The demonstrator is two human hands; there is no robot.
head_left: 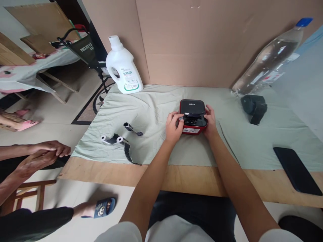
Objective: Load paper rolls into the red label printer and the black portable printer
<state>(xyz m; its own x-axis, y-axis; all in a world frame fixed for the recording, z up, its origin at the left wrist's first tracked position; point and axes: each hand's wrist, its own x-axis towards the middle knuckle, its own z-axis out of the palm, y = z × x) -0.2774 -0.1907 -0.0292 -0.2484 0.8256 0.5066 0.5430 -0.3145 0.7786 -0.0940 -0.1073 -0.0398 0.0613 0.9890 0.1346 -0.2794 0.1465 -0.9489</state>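
A small red and black device, like a label printer, sits on the pale green cloth in the middle of the table. My left hand grips its left front corner, fingers curled onto the top. My right hand holds its right side, fingers bent against the casing. A dark strip sticks out at the device's front between my hands. Two small rolls with black tape lie unrolled on the cloth to the left, apart from my hands.
A white detergent bottle stands at the back left. A clear plastic bottle leans on the cardboard wall, a black object below it. A black phone lies at the right edge. Another person's clasped hands are at left.
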